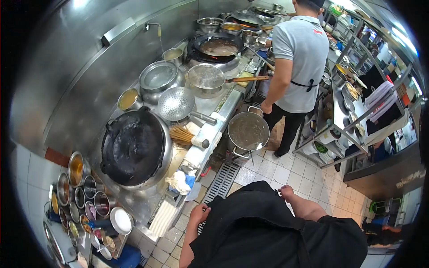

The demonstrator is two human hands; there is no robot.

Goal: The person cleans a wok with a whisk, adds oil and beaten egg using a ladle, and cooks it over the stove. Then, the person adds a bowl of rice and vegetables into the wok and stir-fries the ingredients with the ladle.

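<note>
Fingers of left hand [199, 213] curled, at left edge of black apron [250, 210]; fingers of right hand [286, 192] also bent, at its right edge. Whether they pinch cloth, cannot tell. Apron lies on front of person, between both hands, long axis going forward from body; neither hand clearly nearer. Ahead, large pot [248, 131] beside co-worker [299, 67]; to left, counter [233, 103] with black wok [134, 147].
</note>
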